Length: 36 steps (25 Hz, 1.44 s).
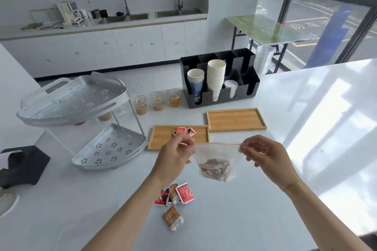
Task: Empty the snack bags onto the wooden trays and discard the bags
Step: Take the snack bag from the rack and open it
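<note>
Clear plastic stretches between the two hands: the left hand pinches one top corner of the zip bag and the right hand pinches the other, fingers clamped on the red-lined seal, which runs left to right. The bag hangs mouth up above the white counter, with brown snack packets slumped at its bottom. I cannot tell whether the seal is open.

Beyond the grip lies the near wooden tray, closest to the left hand, holding a few red packets. The far wooden tray, further back towards the right, is bare. Emptying likely means parting the seal, then tipping the bag forward over a tray.

Loose red and brown packets lie on the counter below the forearms, outside either tray.
</note>
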Tool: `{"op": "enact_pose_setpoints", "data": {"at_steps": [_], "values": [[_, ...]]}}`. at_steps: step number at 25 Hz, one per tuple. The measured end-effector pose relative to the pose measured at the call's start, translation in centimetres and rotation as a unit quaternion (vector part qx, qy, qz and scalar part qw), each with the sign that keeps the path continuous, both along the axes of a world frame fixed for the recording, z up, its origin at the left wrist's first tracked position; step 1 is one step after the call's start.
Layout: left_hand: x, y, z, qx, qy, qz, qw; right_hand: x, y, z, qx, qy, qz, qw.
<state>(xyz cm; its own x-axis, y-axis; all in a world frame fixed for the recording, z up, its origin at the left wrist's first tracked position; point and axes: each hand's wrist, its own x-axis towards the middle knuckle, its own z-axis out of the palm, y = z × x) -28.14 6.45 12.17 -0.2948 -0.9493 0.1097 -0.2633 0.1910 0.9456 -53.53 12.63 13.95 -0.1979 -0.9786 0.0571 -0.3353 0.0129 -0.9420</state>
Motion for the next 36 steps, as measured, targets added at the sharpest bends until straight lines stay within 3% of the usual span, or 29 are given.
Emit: {"op": "enact_pose_setpoints", "data": {"at_steps": [7, 13, 20, 23, 27, 28, 33, 36], "values": [[-3.9, 2.6, -6.3, 0.105, -0.031, 0.023, 0.994, -3.2, 3.8, -6.4, 0.054, 0.066, 0.007, 0.996], [-5.4, 4.2, -8.4, 0.139, -0.064, 0.057, 0.987, -4.5, 4.8, -8.8, 0.052, 0.130, 0.056, 0.989], [-6.6, 6.2, -8.0, 0.094, -0.053, 0.123, 0.987, -2.2, 3.7, -10.3, -0.087, 0.311, 0.090, 0.942], [-6.8, 7.2, -7.5, 0.061, -0.119, 0.175, 0.975, -1.5, 3.9, -11.4, -0.176, 0.358, 0.090, 0.913], [-7.5, 7.8, -6.0, 0.307, -0.068, 0.059, 0.947, -1.0, 4.4, -12.7, -0.241, 0.398, 0.100, 0.880], [-7.6, 7.8, -5.9, 0.334, -0.053, 0.052, 0.940, -0.9, 4.5, -12.8, -0.247, 0.404, 0.105, 0.875], [-8.0, 7.2, -5.6, 0.354, -0.059, 0.073, 0.931, -0.3, 5.2, -12.7, -0.231, 0.405, 0.120, 0.877], [-8.0, 6.9, -5.5, 0.352, -0.080, 0.066, 0.930, -0.3, 5.4, -12.1, -0.168, 0.363, 0.160, 0.902]]}}
